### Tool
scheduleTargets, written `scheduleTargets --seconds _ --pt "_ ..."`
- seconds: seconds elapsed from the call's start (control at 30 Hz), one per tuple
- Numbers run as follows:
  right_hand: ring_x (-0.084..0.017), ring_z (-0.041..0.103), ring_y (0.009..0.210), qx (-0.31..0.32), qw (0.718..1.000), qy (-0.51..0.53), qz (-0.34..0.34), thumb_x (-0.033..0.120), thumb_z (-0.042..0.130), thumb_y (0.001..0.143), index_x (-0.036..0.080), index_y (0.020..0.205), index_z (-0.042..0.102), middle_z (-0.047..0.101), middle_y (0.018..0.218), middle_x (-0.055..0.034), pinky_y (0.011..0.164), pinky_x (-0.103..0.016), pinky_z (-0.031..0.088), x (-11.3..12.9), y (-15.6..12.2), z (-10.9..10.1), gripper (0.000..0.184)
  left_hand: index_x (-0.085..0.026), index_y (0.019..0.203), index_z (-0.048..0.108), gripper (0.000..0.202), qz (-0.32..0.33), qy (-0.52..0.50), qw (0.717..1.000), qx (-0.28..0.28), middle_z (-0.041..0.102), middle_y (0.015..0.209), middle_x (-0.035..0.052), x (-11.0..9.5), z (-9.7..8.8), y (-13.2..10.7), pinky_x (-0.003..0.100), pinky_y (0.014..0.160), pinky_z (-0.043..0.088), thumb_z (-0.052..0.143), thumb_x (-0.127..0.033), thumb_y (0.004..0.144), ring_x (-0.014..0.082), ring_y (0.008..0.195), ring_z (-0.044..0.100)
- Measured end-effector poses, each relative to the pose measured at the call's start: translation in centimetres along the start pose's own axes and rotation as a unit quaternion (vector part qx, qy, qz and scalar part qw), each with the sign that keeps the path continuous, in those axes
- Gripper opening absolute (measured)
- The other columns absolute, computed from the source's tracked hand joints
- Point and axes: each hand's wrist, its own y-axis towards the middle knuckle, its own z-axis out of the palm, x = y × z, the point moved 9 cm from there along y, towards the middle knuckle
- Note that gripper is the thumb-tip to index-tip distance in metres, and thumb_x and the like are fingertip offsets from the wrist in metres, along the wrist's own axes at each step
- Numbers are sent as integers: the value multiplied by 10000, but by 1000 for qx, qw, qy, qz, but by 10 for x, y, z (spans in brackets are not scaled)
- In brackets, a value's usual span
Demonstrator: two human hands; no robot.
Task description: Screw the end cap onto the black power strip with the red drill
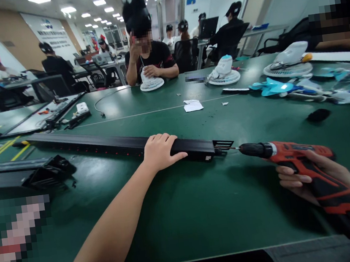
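Observation:
A long black power strip (pixel 100 145) lies across the green table (pixel 203 204), its right end near the middle. My left hand (pixel 159 151) rests on top of it, fingers curled over the bar close to that end. My right hand (pixel 314 177) grips the handle of a red and black cordless drill (pixel 293 157). The drill's bit touches the strip's right end cap (pixel 224 145).
A second black strip (pixel 23 173) lies at the left. White paper scraps (pixel 192 106), small white fans (pixel 151 83), blue fan blades (pixel 271 87) and a black lump (pixel 318 115) sit further back. A person sits across the table; others work behind.

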Motion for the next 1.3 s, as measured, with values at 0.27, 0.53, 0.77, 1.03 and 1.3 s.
scheduleTargets --seconds 0.27,0.53,0.77,1.03,1.3 --pt "-155 403 460 -24 999 22 16 306 822 699 306 935 611 544 734 -24 381 -322 571 -2 0 -2 317 -235 1297 715 697 1 0 1000 -3 768 1212 94 1 2 0 491 1067 475 567 -831 969 325 1109 692" --pt "-130 403 465 -8 1000 9 -11 294 847 711 261 963 629 536 746 -25 401 -302 574 2 1 -2 335 -243 1291 716 681 2 -4 1000 -2 768 1201 95 0 1 0 487 1059 477 559 -826 976 325 1110 693" --pt "-133 403 467 -1 1000 5 -9 300 841 722 259 947 615 520 754 -29 402 -310 580 2 2 -5 321 -247 1289 718 685 1 -1 1000 -2 767 1196 96 0 1 0 484 1059 476 568 -833 966 323 1102 691" --pt "-135 401 478 -17 1000 -1 3 319 816 719 280 950 548 526 741 -22 405 -307 570 1 2 -7 355 -235 1301 714 702 2 3 1000 1 769 1212 92 0 1 1 479 1062 481 587 -834 958 323 1112 694" --pt "-121 426 482 -17 1000 -6 -2 314 841 708 256 949 549 524 734 -22 414 -297 564 1 0 -8 383 -227 1296 717 703 1 4 1000 -3 771 1207 98 -1 0 1 474 1065 479 590 -831 960 322 1109 699"
